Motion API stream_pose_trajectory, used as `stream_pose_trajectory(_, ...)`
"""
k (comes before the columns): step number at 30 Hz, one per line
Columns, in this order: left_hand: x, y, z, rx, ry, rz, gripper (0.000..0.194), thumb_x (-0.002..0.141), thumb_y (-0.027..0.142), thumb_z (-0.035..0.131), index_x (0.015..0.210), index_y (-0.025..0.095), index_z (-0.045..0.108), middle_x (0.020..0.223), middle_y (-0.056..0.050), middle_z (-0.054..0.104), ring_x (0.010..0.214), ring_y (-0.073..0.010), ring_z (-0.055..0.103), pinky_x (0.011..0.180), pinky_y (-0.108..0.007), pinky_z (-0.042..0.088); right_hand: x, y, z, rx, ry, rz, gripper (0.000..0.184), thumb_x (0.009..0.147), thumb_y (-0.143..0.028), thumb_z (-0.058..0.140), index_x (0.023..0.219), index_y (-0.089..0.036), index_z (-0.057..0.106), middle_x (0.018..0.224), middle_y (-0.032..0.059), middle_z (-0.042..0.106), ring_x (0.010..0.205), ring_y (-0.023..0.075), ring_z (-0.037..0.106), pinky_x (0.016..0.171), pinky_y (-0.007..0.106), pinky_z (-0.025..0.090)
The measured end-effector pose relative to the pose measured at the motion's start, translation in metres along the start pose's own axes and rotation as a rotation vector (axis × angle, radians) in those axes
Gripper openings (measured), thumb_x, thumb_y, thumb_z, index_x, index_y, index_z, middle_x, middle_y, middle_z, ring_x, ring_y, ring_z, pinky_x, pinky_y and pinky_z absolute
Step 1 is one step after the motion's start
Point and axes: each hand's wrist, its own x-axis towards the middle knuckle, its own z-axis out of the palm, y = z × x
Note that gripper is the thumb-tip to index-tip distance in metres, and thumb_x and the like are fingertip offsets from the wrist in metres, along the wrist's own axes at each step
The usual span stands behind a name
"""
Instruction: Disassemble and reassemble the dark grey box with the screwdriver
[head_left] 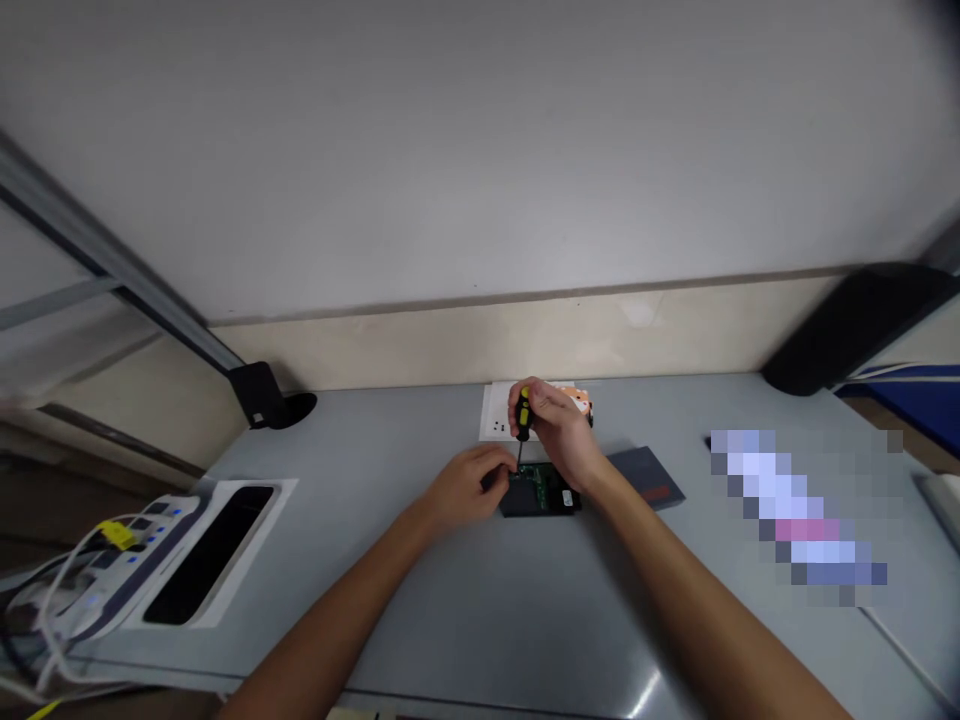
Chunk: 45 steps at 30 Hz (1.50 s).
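My right hand (pixel 559 425) is closed around the black and yellow handle of a screwdriver (pixel 523 412). The screwdriver stands nearly upright, its thin shaft pointing down at the upper left part of an opened electronic device (pixel 538 490). A green circuit board and a small white label show in its dark casing. My left hand (pixel 471 487) is at the device's left side, fingers bent and close together near the screwdriver's tip; what they pinch, if anything, is hidden. Behind the hands lies a white sheet (pixel 495 410) with several small dark pieces on it.
Right of the device lies a dark flat panel (pixel 645 475) with a reddish mark. An orange and white item (pixel 581 400) is partly behind my right hand. A power strip (pixel 142 560) with cables and a black slot (pixel 210 555) are at left. A blurred-out object (pixel 795 515) lies at right.
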Motion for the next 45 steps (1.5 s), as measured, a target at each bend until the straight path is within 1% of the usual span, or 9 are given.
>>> stream_pose_trajectory(3,0.0,-0.001,0.0,0.003,0.016,0.026,0.022,0.09,0.011,0.048,0.09,0.021,0.067,0.088,-0.003,0.074,0.08,-0.0163,0.068,0.078,-0.029,0.056,0.004,0.001,0.002,0.036,-0.013,0.024,0.049,0.085,-0.071,0.067,0.08,-0.023,0.063,0.066,-0.0006,0.054,0.062,0.0163,0.05,0.06,0.033,0.037)
stream_pose_trajectory(8,-0.001,-0.001,0.0,-0.009,0.021,0.074,0.024,0.089,0.009,0.047,0.089,0.021,0.067,0.089,-0.004,0.075,0.082,-0.0166,0.07,0.078,-0.028,0.057,0.004,0.006,0.007,0.103,0.118,-0.009,0.055,0.083,-0.079,0.063,0.083,-0.025,0.059,0.059,-0.0051,0.044,0.053,0.0135,0.037,0.054,0.031,0.031)
stream_pose_trajectory(12,0.0,-0.003,0.0,-0.013,0.025,0.113,0.025,0.09,0.008,0.047,0.091,0.021,0.068,0.091,-0.005,0.076,0.083,-0.0168,0.071,0.079,-0.029,0.058,0.0,0.009,0.006,0.138,0.158,-0.077,0.054,0.079,-0.076,0.072,0.081,-0.026,0.051,0.058,-0.0072,0.044,0.052,0.0122,0.035,0.052,0.028,0.03)
stream_pose_trajectory(16,0.0,-0.005,0.0,-0.017,0.032,0.131,0.025,0.091,0.007,0.047,0.091,0.021,0.069,0.092,-0.005,0.076,0.084,-0.0165,0.071,0.08,-0.028,0.058,-0.003,0.008,0.001,0.114,0.205,-0.087,0.052,0.076,-0.069,0.079,0.077,-0.025,0.051,0.061,-0.006,0.05,0.055,0.0124,0.041,0.054,0.027,0.033)
stream_pose_trajectory(25,0.0,-0.003,0.0,-0.015,0.008,0.106,0.024,0.093,0.008,0.047,0.091,0.021,0.068,0.093,-0.004,0.076,0.086,-0.0156,0.072,0.082,-0.029,0.059,-0.007,0.001,-0.007,0.064,0.192,-0.055,0.049,0.085,-0.072,0.068,0.084,-0.024,0.066,0.071,0.001,0.057,0.066,0.0173,0.051,0.065,0.033,0.044)
stream_pose_trajectory(30,0.0,-0.003,-0.001,-0.017,0.014,0.101,0.024,0.092,0.009,0.048,0.091,0.021,0.068,0.093,-0.005,0.076,0.086,-0.0164,0.072,0.083,-0.03,0.06,-0.005,0.006,0.001,0.145,0.217,-0.086,0.048,0.088,-0.074,0.064,0.09,-0.026,0.06,0.062,-0.0039,0.048,0.058,0.0146,0.045,0.058,0.03,0.039)
stream_pose_trajectory(35,0.0,-0.001,-0.001,-0.021,0.002,0.079,0.024,0.092,0.008,0.048,0.09,0.021,0.069,0.093,-0.005,0.076,0.087,-0.0164,0.072,0.084,-0.03,0.06,-0.007,0.005,0.005,0.144,0.231,-0.091,0.048,0.088,-0.071,0.066,0.079,-0.026,0.052,0.061,-0.0052,0.043,0.055,0.0134,0.038,0.056,0.029,0.035)
stream_pose_trajectory(39,0.0,-0.002,-0.001,-0.027,0.014,0.09,0.025,0.092,0.008,0.047,0.09,0.021,0.069,0.092,-0.004,0.076,0.085,-0.0158,0.072,0.082,-0.029,0.06,-0.008,0.001,0.003,0.136,0.253,-0.087,0.045,0.083,-0.064,0.075,0.074,-0.024,0.056,0.067,-0.0026,0.051,0.062,0.0141,0.045,0.061,0.03,0.038)
stream_pose_trajectory(45,0.0,-0.004,0.0,-0.03,-0.003,0.092,0.024,0.092,0.008,0.048,0.09,0.021,0.069,0.092,-0.004,0.076,0.085,-0.016,0.072,0.083,-0.03,0.06,-0.005,-0.002,-0.002,0.047,0.275,-0.054,0.052,0.081,-0.075,0.071,0.077,-0.024,0.061,0.073,0.0007,0.055,0.068,0.0172,0.051,0.064,0.033,0.041)
